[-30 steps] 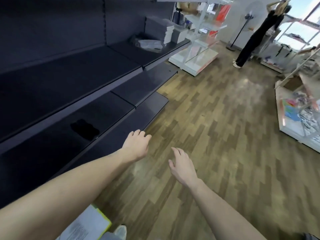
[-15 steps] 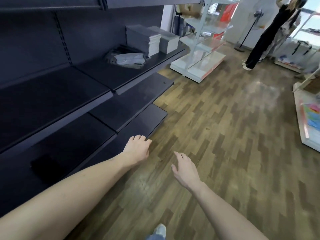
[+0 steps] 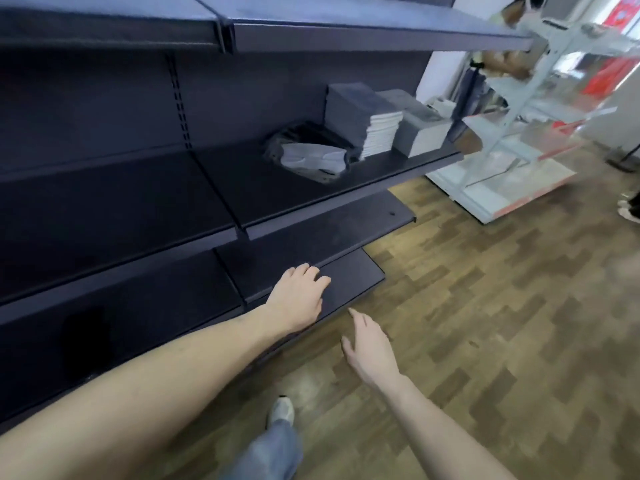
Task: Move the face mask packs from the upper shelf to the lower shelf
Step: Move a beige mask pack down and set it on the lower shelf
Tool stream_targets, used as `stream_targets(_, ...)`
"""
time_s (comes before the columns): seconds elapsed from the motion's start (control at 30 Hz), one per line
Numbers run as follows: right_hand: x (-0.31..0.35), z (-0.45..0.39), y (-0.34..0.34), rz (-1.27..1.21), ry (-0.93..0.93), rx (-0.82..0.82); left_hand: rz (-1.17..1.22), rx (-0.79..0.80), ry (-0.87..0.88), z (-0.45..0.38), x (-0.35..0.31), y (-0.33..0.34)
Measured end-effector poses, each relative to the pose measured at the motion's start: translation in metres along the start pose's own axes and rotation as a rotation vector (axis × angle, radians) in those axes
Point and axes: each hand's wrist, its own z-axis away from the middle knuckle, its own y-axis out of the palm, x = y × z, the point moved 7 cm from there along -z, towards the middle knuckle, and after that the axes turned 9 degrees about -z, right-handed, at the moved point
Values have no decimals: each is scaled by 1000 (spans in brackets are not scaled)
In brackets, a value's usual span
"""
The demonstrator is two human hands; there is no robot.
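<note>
Your left hand (image 3: 298, 299) and right hand (image 3: 369, 348) hang with loosely spread fingers, holding nothing, below the dark metal shelf (image 3: 346, 195) where the clear-wrapped pack of white face masks (image 3: 313, 160) lies beside stacked grey boxes (image 3: 367, 121)

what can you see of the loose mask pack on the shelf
The mask pack is a clear, crinkled plastic bag showing pale grey-white masks inside. It lies flat and slightly slumped on the dark shelf, just left of the tall stack of packs, seemingly touching it. Neither hand touches it.
</note>
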Motion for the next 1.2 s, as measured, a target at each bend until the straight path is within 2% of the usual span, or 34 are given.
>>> stream_targets(0.17,-13,-98,-34,18,-77,-31,26,-63,-129,-91,32,-10)
stream_targets(0.4,-13,-227,-103,-11,-159,-124,109,-6,-275,-186,79,-15)
stream_targets(0.6,32,-315,-107,1,-447,-146,270,79,-460,-212,123,4)
stream_targets(0.73,59,-368,-100,-7,-606,-48,249,95,-580,-210,138,12)
stream_targets(0.87,71,-407,-99,38,-623,-132,220,61,-672,-211,138,3)
stream_targets(0.97,78,-423,-88,21,-622,-38,219,20,-766,-211,136,2)
stream_targets(1.1,99,-403,-78,-45,-934,-24,176,-107,-904,-196,137,2)
stream_targets(1.2,109,-385,-70,-175,-1077,41,190,-57,-911,-188,145,1)
